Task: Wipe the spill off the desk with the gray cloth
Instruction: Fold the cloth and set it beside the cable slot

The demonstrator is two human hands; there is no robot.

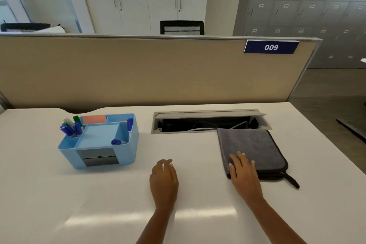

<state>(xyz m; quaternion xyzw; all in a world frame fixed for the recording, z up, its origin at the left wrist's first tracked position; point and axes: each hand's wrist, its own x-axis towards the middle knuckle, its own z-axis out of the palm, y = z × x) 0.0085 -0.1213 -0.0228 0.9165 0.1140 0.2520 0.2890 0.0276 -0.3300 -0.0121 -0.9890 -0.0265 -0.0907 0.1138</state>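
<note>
Nearest me, the person's left hand hovers or rests on the bare white desk, left of the gray cloth, fingers loosely curled and its grip empty. The right hand lies flat on the cloth's near left corner, fingers spread, grip open; it presses down but has not yet pinched the fabric.

The cloth itself sits folded, dark-edged, with a black loop trailing off its near right corner. Its far edge touches the frame of the open cable hatch, where wires show in the dark.

Well to the left of the cloth stands a blue organizer full of markers. Behind everything runs a tan partition with a "009" plate.

I cannot make out any spill on the desk; glare streaks the near surface and could be hiding it. That looks like the main risk: wiping the wrong patch. Also, a push away from the person could shove the cloth into the hatch, and a wide leftward sweep might knock the organizer.
</note>
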